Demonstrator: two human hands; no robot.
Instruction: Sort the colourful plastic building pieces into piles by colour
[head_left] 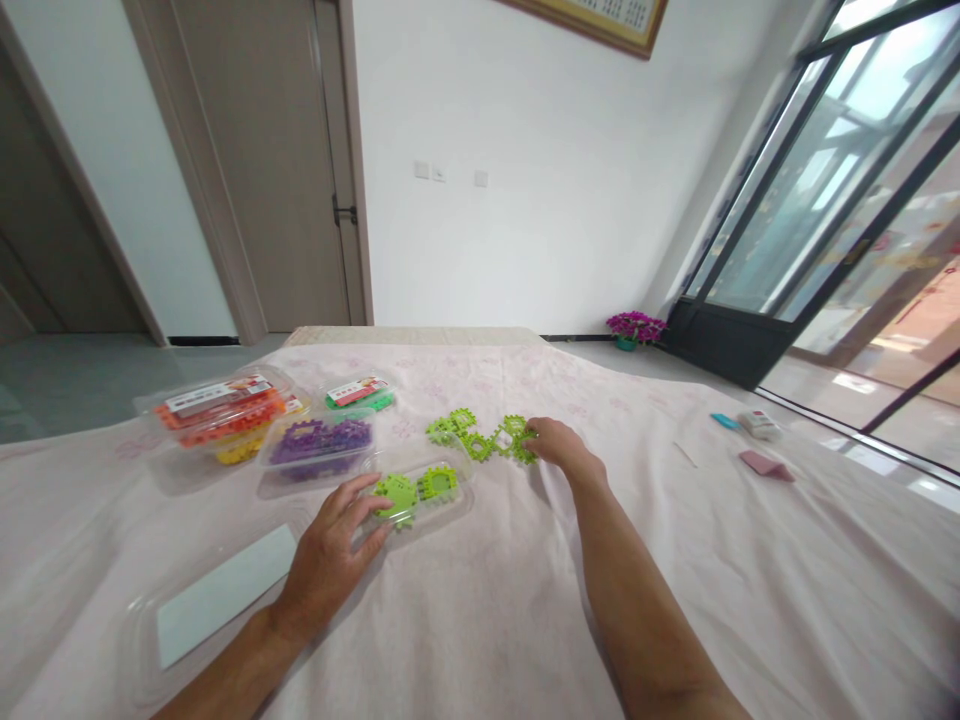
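My left hand (341, 535) grips the left end of a clear plastic box (450, 508), thumb on the near side and fingertips over the rim. Inside the box lie lime-green toy gears (437, 484), one of them by my fingertips. Further right, my right hand (555, 442) has its fingers closed on a lime-green gear (517, 447) at the right end of a loose group on the cloth; its fingertips are partly hidden. More lime-green gears (456, 422) lie to the left of that hand, behind the box.
A box of purple gears (322, 445), stacked boxes with orange gears (225, 415), and a labelled green box (360, 392) stand at left. A clear lid (225, 595) lies nearer. On the right are a pink cloth piece (766, 466), a white item (759, 425) and a blue item (724, 421).
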